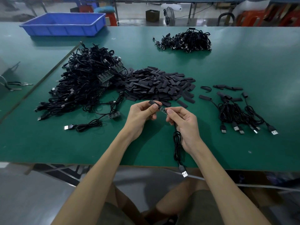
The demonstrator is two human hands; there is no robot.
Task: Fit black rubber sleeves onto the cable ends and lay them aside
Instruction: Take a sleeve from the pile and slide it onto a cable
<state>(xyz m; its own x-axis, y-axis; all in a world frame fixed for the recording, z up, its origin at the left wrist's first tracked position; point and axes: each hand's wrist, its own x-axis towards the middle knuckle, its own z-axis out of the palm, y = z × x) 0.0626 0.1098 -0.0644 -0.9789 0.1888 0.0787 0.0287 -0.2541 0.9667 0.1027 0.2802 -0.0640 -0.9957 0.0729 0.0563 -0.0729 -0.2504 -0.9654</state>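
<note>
We're in a factory assy shop: long green bench point(227, 70) w/ bulk piles of cables point(84, 82) & sleeves point(159, 85), blue bin point(65, 24), red stools point(112, 18) & fan point(169, 16) on the floor point(134, 19) behind.

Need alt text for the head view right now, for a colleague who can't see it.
Above a green table, the left hand holds a black sleeve at the small circuit board on the end of a cable that the right hand pinches. A heap of bare cables lies left, loose sleeves in the middle, sleeved cables right.
</note>
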